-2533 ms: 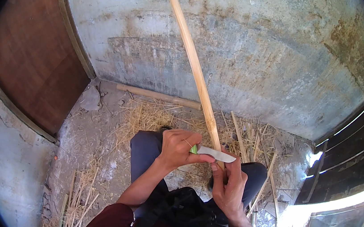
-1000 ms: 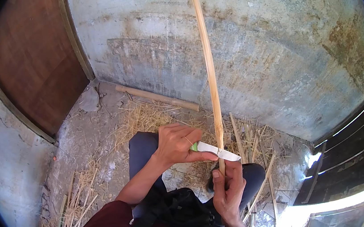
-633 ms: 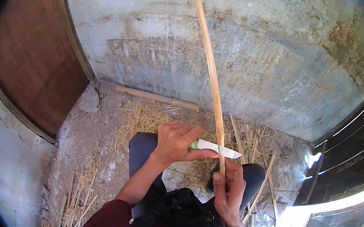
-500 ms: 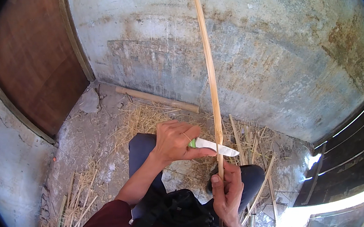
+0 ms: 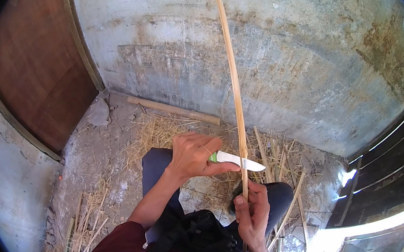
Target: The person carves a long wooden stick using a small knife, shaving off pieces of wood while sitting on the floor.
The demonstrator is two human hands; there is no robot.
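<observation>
Since the earliest frame, the long, narrow, pale-tan wooden strip has swung its far end rightward, and the right hand has come to sit farther below the blade. That hand pinches the strip's near end between thumb and fingers. Left of the strip, the left hand is closed around the green handle of a silver-bladed knife, whose blade crosses the strip. Beyond, left of the strip, a round tan pole lies on the grey floor; yellowish straw-like shavings are nearer.
</observation>
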